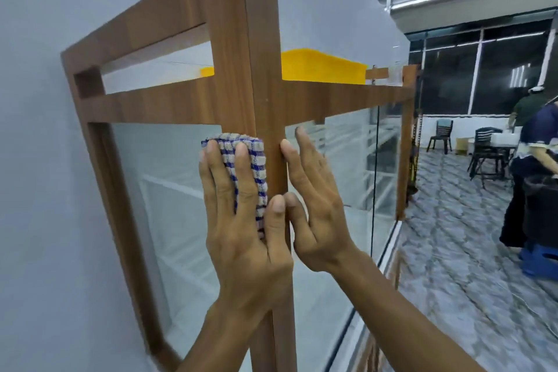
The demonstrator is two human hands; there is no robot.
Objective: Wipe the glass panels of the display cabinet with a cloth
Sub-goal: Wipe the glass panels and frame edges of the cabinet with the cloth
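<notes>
Both hands are raised against the display cabinet [235,100], one on each side of its wooden corner post [265,75]. I see my left hand [241,220] lying flat with the fingers spread, pressing the folded cloth [256,166] onto the left glass panel [169,184], just beside the post and close under the horizontal wooden rail. My right hand [314,208] is also flat and holds nothing; its palm rests on the right glass panel [356,166], with the thumb at the edge of the post. The two thumbs nearly touch across the post.

After the cabinet, the largest thing is the pale wall [36,160] at the left, where the cabinet frame meets it. A patterned floor [453,251] runs off to the right. On top of the cabinet lies a yellow tray [323,68], near the far end. Far at the right stands a person [531,166] in dark clothes, beside some dark chairs [440,136]. The cloth, white with blue checks, is the smallest; only its upper part shows above my fingers.
</notes>
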